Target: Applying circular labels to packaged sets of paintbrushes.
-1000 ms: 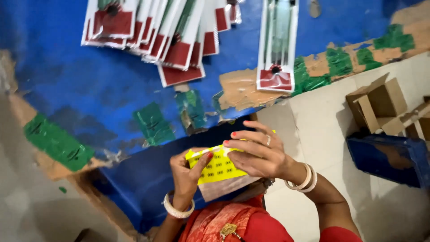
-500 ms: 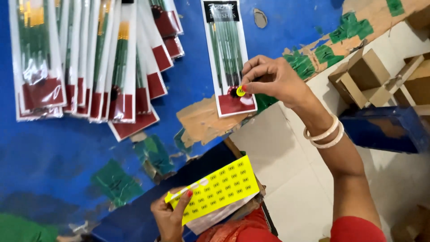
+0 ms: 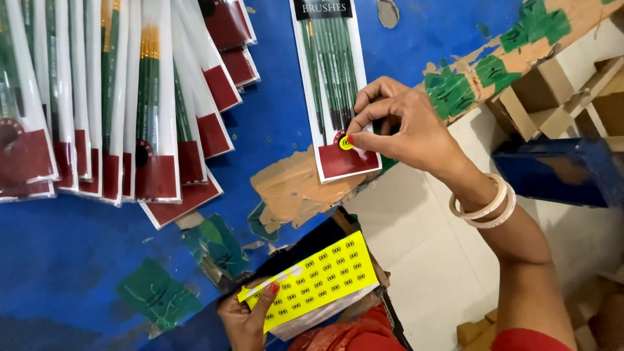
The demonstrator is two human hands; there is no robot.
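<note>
Since half a second ago the right hand [image 3: 406, 127] has stayed on the single brush packet [image 3: 335, 84], while the view has shifted a little so that the packet and the row of other packets now sit lower and closer to the middle. A second ago both hands were together over the sticker sheet; now they are well apart.

In the head view, the right hand is pressing a small round yellow sticker [image 3: 346, 142] onto the packet, thumb and forefinger pinched together on it right where the clear sleeve meets the dark red card at the bottom. The other fingers are curling over the packet's right edge and hiding part of the green brush handles there. Two pale bangles [image 3: 484, 207] are sitting on the right wrist.

The left hand [image 3: 247, 318] is gripping the yellow sticker sheet [image 3: 312, 279] low in the picture, thumb closed down over its left edge, the sheet tilted and resting against the person's lap.

Around them, the blue table [image 3: 273, 123] is showing worn patches of bare brown board and green paint. A fanned row of brush packets [image 3: 123, 110] is overlapping at the left, well apart from the single packet. Open cardboard boxes [image 3: 565, 97] and a dark blue box [image 3: 559, 172] are lying on the pale floor to the right.
</note>
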